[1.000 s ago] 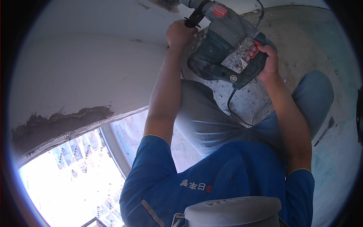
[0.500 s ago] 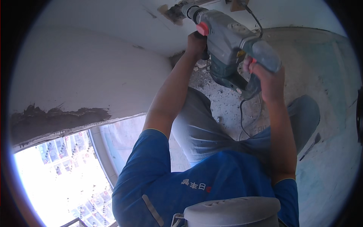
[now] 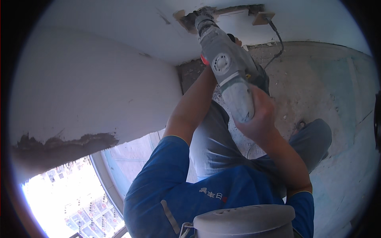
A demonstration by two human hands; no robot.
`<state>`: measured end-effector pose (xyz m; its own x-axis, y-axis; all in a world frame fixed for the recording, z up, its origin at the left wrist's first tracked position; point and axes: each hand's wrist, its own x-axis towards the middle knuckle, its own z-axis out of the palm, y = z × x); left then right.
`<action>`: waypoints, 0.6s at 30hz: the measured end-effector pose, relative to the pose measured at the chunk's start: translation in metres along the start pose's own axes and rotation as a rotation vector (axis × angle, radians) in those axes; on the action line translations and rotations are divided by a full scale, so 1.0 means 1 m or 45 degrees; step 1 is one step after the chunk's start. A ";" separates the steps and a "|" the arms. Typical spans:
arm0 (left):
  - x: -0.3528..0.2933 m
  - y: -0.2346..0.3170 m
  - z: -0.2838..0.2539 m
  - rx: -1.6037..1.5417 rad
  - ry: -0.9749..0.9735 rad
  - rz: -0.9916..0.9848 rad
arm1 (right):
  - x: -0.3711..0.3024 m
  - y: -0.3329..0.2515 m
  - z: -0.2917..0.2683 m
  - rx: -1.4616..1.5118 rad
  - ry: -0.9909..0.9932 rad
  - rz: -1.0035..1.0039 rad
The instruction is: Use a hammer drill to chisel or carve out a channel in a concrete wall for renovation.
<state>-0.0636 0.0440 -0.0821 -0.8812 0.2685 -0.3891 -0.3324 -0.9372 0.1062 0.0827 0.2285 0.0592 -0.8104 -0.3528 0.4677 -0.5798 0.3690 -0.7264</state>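
A grey, dust-covered rotary hammer drill (image 3: 236,65) slants across the upper middle, its chuck end up against a chipped recess (image 3: 188,22) in the white wall. Whether its bit touches the wall I cannot make out. My right hand (image 3: 262,115) is wrapped round the rear handle. My left hand (image 3: 238,41) is mostly hidden behind the drill body; a few fingertips show beside the black side handle, curled round it. A red part peeks out on the drill's left side.
Right of the recess, a chiselled groove runs to a small square board (image 3: 263,18) with a dark cable (image 3: 278,35) hanging from it. Rubble lies on the dusty floor below the drill. A bright window (image 3: 75,198) is at lower left, under a wall with a rough broken strip (image 3: 67,144).
The drill has turned, its rear end swinging left and down towards me while its chuck stays near the recess. My right hand has moved left and down with it. My view has shifted slightly.
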 end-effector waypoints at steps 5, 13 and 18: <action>-0.006 -0.013 0.002 0.393 -0.656 0.226 | 0.006 0.004 -0.012 -0.056 -0.043 -0.057; 0.017 -0.010 -0.038 0.752 -0.269 0.143 | -0.022 0.036 -0.039 0.485 0.019 0.538; -0.002 0.021 -0.069 1.779 -0.405 0.625 | -0.054 0.019 -0.021 0.532 0.054 0.495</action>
<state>-0.0455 0.0080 -0.1426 -0.9693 0.2082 0.1306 0.1257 -0.0365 0.9914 0.1134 0.2728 0.0304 -0.9652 -0.2209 0.1401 -0.1633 0.0902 -0.9824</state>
